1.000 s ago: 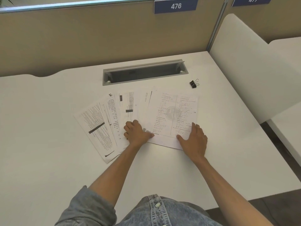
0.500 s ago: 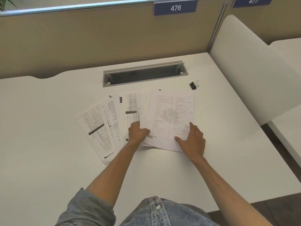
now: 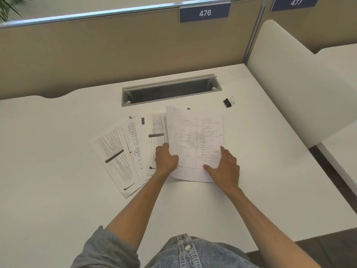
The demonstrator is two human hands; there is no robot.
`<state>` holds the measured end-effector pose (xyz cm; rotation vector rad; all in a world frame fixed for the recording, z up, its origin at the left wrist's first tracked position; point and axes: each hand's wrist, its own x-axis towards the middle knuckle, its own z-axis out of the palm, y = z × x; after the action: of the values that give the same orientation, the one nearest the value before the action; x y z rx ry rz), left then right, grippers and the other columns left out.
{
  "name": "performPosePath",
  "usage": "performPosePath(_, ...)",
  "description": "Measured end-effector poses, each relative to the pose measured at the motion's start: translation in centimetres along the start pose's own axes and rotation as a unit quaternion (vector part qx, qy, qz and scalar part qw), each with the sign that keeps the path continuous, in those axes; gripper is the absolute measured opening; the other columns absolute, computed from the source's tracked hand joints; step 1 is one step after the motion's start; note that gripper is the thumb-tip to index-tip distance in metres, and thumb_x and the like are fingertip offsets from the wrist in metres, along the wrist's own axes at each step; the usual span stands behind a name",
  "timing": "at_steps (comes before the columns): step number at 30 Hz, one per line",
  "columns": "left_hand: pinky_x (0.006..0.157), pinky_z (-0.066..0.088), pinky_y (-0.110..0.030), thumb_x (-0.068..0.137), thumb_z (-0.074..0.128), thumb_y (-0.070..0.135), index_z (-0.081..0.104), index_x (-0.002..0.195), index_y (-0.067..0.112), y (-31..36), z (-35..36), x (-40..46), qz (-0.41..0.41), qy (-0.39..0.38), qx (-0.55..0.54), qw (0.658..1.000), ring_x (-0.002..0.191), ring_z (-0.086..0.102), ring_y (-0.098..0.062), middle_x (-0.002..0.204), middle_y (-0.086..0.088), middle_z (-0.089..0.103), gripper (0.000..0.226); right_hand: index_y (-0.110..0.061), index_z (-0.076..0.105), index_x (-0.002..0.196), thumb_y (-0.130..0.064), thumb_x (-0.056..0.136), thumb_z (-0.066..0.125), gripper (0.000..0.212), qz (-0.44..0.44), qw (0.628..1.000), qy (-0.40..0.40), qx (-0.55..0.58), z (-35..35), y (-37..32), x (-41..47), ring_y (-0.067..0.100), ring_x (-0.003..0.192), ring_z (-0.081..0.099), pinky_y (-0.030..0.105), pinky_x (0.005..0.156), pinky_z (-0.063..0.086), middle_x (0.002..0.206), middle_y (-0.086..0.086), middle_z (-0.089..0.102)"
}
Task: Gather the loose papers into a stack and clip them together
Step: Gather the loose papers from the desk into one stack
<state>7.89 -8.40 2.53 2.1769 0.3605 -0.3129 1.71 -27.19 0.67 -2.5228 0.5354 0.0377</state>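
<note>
White printed paper sheets (image 3: 135,149) lie fanned across the smooth white table (image 3: 58,171), their long axes running away from the person; the sheets farthest to the left of the grip slant with their far ends tipped leftward. On the right side of the fan, a thin gathered stack of sheets with a two-column page on top (image 3: 197,144) stands nearly straight, long axis pointing toward the grey rectangular metal cable slot (image 3: 170,89) set into the table beyond it.

Left hand (image 3: 166,161) curls closed on the stack's near left edge, thumb over the top page and fingers tucked under, with that side of the stack raised slightly off the fanned sheets beside it. Right hand (image 3: 226,167) lies open and flat, palm down, fingers spread on the stack's near right corner, pressing rather than pinching.

Beyond and to the right of the right hand, well apart from the papers, a small black metal binder clip with wire handles (image 3: 229,102) sits alone on the table.
</note>
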Motion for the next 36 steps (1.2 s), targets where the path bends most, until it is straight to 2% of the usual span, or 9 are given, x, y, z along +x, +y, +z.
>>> performPosePath(3, 0.063, 0.048, -0.02, 0.083, 0.061, 0.005, 0.038, 0.137, 0.013, 0.1, -0.2, -0.3, -0.031, -0.005, -0.122, 0.992, 0.098, 0.06, -0.022, 0.113, 0.0, 0.059, 0.059, -0.016, 0.025, 0.152, -0.047, 0.077, 0.073, 0.093, -0.001, 1.0, -0.005, 0.002, -0.1, -0.1, -0.1, 0.025, 0.14, 0.033, 0.044, 0.108, 0.034, 0.154, 0.003, 0.037)
performPosePath(5, 0.082, 0.054, -0.029, 0.082, 0.066, 0.013, 0.033, 0.143, 0.014, 0.0, -0.3, -0.3, -0.052, -0.012, -0.184, 0.982, 0.11, 0.06, -0.023, 0.125, 0.0, 0.06, 0.07, -0.017, 0.026, 0.151, -0.047, 0.077, 0.074, 0.094, -0.005, 1.0, -0.006, 0.005, -0.2, -0.2, -0.2, 0.025, 0.139, 0.033, 0.043, 0.108, 0.034, 0.152, 0.002, 0.038)
performPosePath(9, 0.085, 0.055, -0.036, 0.091, 0.061, 0.009, 0.06, 0.124, 0.015, -0.3, -0.4, -0.6, -0.04, -0.063, -0.22, 0.973, 0.104, 0.067, -0.025, 0.124, -0.009, 0.068, 0.034, -0.017, 0.027, 0.151, -0.049, 0.078, 0.074, 0.092, -0.017, 1.0, -0.016, 0.017, -0.6, 0.1, -0.2, 0.025, 0.139, 0.034, 0.042, 0.108, 0.033, 0.151, 0.003, 0.041)
performPosePath(14, 0.084, 0.058, -0.044, 0.093, 0.06, 0.004, 0.062, 0.12, 0.018, 0.5, -2.4, -1.3, 0.023, -0.106, -0.253, 0.961, 0.098, 0.071, -0.025, 0.111, -0.006, 0.072, 0.031, -0.017, 0.026, 0.153, -0.061, 0.08, 0.067, 0.094, 0.033, 0.991, -0.009, 0.132, -2.5, 0.1, 2.0, 0.025, 0.137, 0.041, 0.045, 0.111, 0.036, 0.15, 0.005, 0.045)
performPosePath(16, 0.072, 0.061, -0.044, 0.092, 0.064, 0.009, 0.065, 0.11, 0.023, 0.8, -3.6, -1.7, 0.029, -0.129, -0.272, 0.953, 0.09, 0.073, -0.023, 0.103, -0.003, 0.075, 0.024, -0.017, 0.029, 0.151, -0.056, 0.079, 0.071, 0.092, 0.059, 0.964, -0.045, 0.257, -4.1, -0.5, 3.1, 0.02, 0.13, 0.05, 0.038, 0.104, 0.042, 0.144, 0.001, 0.051)
performPosePath(18, 0.073, 0.061, -0.05, 0.09, 0.067, 0.014, 0.068, 0.108, 0.022, 1.1, -4.5, -2.0, 0.032, -0.147, -0.282, 0.948, 0.091, 0.073, -0.027, 0.102, -0.005, 0.076, 0.02, -0.017, 0.046, 0.143, -0.042, 0.082, 0.075, 0.072, 0.065, 0.894, -0.119, 0.428, -6.0, -1.4, 4.0, 0.016, 0.114, 0.064, 0.031, 0.092, 0.051, 0.135, 0.0, 0.062)
performPosePath(21, 0.078, 0.059, -0.054, 0.089, 0.067, 0.013, 0.07, 0.107, 0.019, 1.6, -5.7, -1.9, 0.045, -0.159, -0.29, 0.943, 0.097, 0.071, -0.03, 0.104, -0.004, 0.075, 0.019, -0.013, 0.061, 0.13, -0.024, 0.086, 0.073, 0.047, 0.038, 0.826, -0.162, 0.538, -8.0, -2.6, 4.6, 0.023, 0.103, 0.071, 0.043, 0.087, 0.058, 0.121, 0.006, 0.071)
performPosePath(28, 0.085, 0.056, -0.038, 0.091, 0.06, 0.002, 0.063, 0.109, 0.018, 5.4, -7.6, -2.0, 0.132, -0.075, -0.291, 0.945, 0.101, 0.065, -0.018, 0.108, 0.002, 0.069, 0.025, -0.019, 0.073, 0.088, -0.018, 0.09, 0.07, 0.004, -0.067, 0.857, -0.015, 0.51, -8.5, -6.7, 2.6, 0.007, 0.074, 0.073, 0.022, 0.064, 0.059, 0.087, -0.003, 0.074)
performPosePath(36, 0.079, 0.055, -0.036, 0.094, 0.06, 0.015, 0.064, 0.101, 0.028, 5.0, -5.8, -2.1, 0.118, -0.068, -0.286, 0.949, 0.101, 0.064, -0.024, 0.102, 0.005, 0.069, 0.015, -0.018, 0.07, 0.1, -0.018, 0.088, 0.072, 0.013, -0.051, 0.872, 0.002, 0.486, -5.0, -5.4, 0.7, 0.01, 0.085, 0.07, 0.016, 0.064, 0.056, 0.092, -0.008, 0.072)
